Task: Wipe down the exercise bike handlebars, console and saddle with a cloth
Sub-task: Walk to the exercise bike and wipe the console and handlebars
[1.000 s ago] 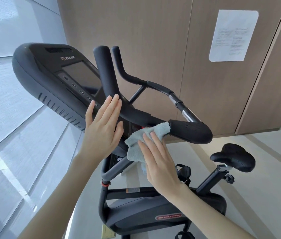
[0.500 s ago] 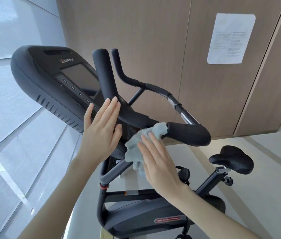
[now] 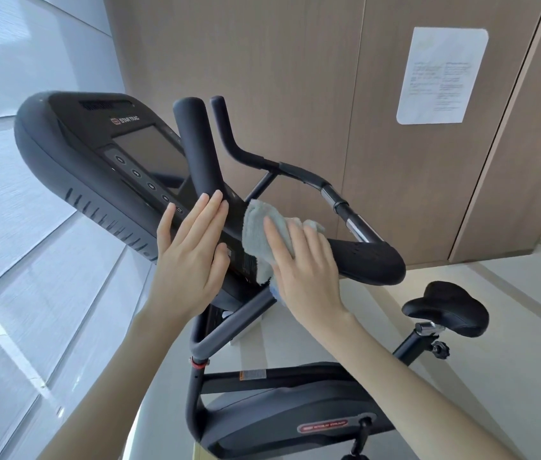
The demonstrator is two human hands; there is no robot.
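In the head view, the pale blue terry cloth has been slid upward along the black padded handlebars by the flat right hand; the left hand, fingers spread, rests on the black console. The saddle appears untouched.

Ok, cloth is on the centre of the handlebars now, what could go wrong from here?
1. The left hand lies flat beside the console buttons; a slip could press one.
2. The right hand only presses the cloth with open fingers, so it may bunch or drop.
3. The saddle sits low and off to the right, easy to skip.
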